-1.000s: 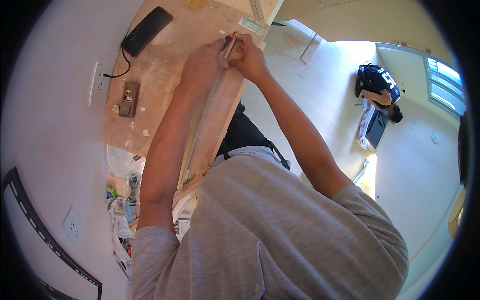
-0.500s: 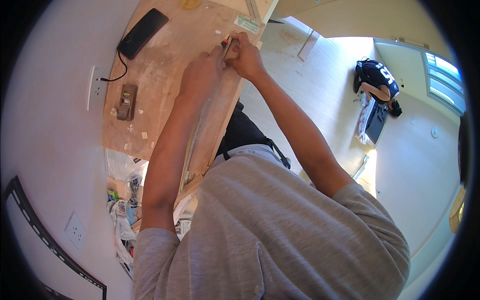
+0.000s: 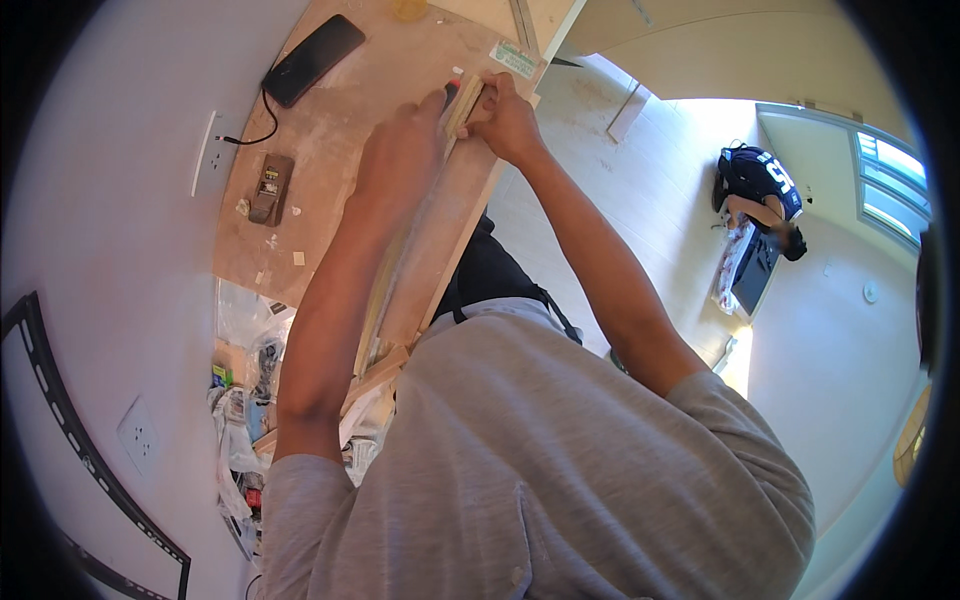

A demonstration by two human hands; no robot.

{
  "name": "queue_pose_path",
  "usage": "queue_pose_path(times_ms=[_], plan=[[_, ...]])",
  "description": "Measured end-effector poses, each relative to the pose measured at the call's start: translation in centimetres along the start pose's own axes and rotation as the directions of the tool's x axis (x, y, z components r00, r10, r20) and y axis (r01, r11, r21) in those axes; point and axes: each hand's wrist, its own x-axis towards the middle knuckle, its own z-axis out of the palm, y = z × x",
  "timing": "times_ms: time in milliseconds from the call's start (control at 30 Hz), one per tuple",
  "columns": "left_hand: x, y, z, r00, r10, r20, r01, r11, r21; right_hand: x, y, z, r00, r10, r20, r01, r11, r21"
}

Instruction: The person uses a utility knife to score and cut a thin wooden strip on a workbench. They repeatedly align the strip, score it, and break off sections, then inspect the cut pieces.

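Observation:
A long, narrow wooden strip (image 3: 462, 108) lies along the board between my hands. My right hand (image 3: 508, 124) pinches its far end, thumb on one side and fingertips on the other. My left hand (image 3: 402, 152), somewhat blurred, is closed beside the strip around a small red-and-black tool (image 3: 452, 90). Only the tool's end shows past my fingers, so its kind is unclear. Under both hands is a wide wooden worktop (image 3: 340, 150) with dust and scraps on it. My left forearm covers part of the strip's near length.
On the worktop's left lie a black phone (image 3: 318, 60) on a charging cable and a small wooden hand plane (image 3: 270, 190). Plastic bags and clutter (image 3: 235, 440) sit below its near edge. A wall (image 3: 120, 200) borders the left. At right, a person (image 3: 758, 185) bends over a dark panel.
The strip's far end now shows more plainly between my hands. My left hand has shifted slightly away from my right along the strip's side. The whole view has turned a little.

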Motion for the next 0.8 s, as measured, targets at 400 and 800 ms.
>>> queue_pose_path(times_ms=[400,800], plan=[[2.1,-0.5,2.8,0.997,0.032,0.073,-0.026,0.997,-0.074,-0.2,-0.4,-0.7,0.998,0.033,0.055,-0.033,0.999,0.008],[2.5,0.8,3.3,0.986,-0.020,0.166,0.008,0.997,0.072,0.1,0.4,0.2,1.000,0.028,-0.006,-0.028,1.000,0.006]])
